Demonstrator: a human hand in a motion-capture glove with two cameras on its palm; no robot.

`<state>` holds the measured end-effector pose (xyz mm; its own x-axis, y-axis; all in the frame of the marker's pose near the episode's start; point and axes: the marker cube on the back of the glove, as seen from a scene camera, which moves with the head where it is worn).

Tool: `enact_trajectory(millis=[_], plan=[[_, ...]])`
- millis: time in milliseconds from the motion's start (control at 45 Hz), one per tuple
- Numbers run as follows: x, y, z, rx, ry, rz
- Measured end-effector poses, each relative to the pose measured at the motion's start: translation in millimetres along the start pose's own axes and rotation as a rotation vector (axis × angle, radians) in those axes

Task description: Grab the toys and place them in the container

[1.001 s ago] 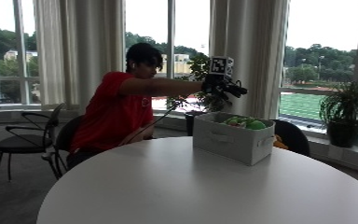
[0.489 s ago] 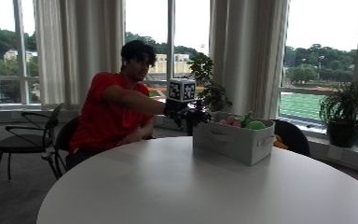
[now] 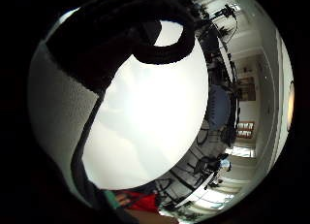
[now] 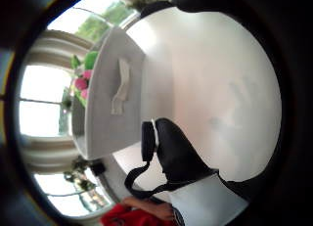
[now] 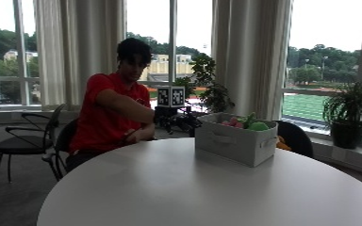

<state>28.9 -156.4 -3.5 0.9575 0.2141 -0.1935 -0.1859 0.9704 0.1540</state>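
A grey fabric container (image 5: pixel 234 141) with a handle stands on the far side of the round white table (image 5: pixel 187 188). Pink (image 5: pixel 231 123) and green (image 5: pixel 258 126) toys show above its rim. My gloved right hand (image 5: pixel 176 120) hangs in the air just left of the container, above the table's far edge, with fingers relaxed and nothing in them. In the thumb side palm view the container (image 4: pixel 112 103) is close by, with the green toy (image 4: pixel 90 59) and pink toy (image 4: pixel 80 83) inside, and one gloved finger (image 4: pixel 171 147) over the bare table (image 4: pixel 210 79).
The person's bare left hand (image 5: pixel 140 135) rests at the table's far edge. Black chairs (image 5: pixel 24 141) stand at the left, and a dark chair (image 5: pixel 294 134) is behind the container. A potted plant (image 5: pixel 350 113) sits on the window sill.
My right hand has drawn back from above the container toward the person and come down to the box's left side. The container and the toys in it have stayed put.
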Motion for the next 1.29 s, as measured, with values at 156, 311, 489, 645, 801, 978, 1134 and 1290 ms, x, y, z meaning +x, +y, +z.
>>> enact_trajectory(millis=[156,311,489,645,801,978,1134,1290], plan=[[-0.2,12.1,-0.7,-0.012,0.01,-0.07],[8.5,6.9,-2.7,-0.019,0.006,-0.095],[3.0,15.9,-2.1,-0.002,-0.003,-0.089],[6.4,11.4,5.3,0.01,-0.013,-0.091],[11.4,8.0,20.6,0.013,-0.021,-0.074],[17.3,16.9,19.9,-0.021,-0.027,-0.051],[27.3,10.1,11.5,0.018,-0.006,-0.069],[28.3,9.7,5.4,0.008,-0.014,-0.08]])
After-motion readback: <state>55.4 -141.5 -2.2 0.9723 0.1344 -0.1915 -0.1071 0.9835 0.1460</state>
